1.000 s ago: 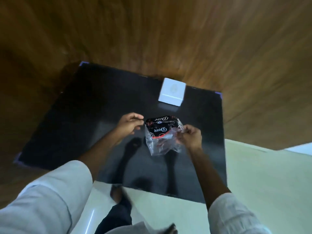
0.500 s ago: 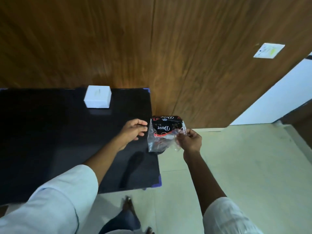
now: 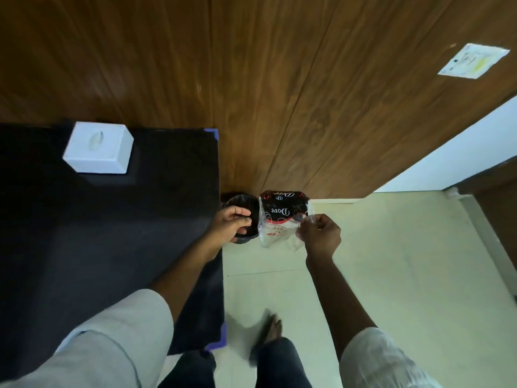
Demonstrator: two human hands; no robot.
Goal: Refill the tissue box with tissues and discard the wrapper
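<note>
Your right hand (image 3: 320,236) pinches the edge of the clear plastic wrapper (image 3: 279,219), printed black and red at its far end, holding it in the air over the pale floor (image 3: 391,275). Just left of it, your left hand (image 3: 230,221) hovers with fingers curled and empty over a small black bin (image 3: 243,205) at the black table's (image 3: 84,247) right edge. The white tissue box (image 3: 98,148) sits far left on the table.
</note>
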